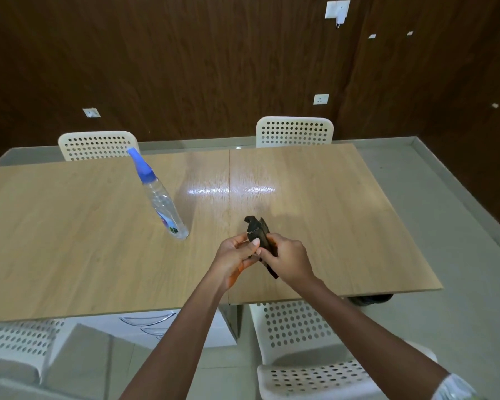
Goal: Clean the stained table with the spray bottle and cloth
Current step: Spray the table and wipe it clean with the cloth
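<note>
A light wooden table (70, 241) made of two joined tops fills the middle of the view. A clear spray bottle (162, 204) with a blue nozzle stands upright on the left top. Both hands hold a small dark cloth (258, 228) just above the table near the seam. My left hand (237, 256) pinches its left side between thumb and fingers. My right hand (287, 259) grips its right side, and a dark end of the cloth sticks out below that hand. A wet-looking sheen lies on the table beyond the cloth.
Two white perforated chairs (295, 131) stand at the table's far side, and two more (309, 373) are pushed near its front edge. A dark wood-panelled wall (214, 67) with sockets is behind. Grey floor (445, 197) runs along the right.
</note>
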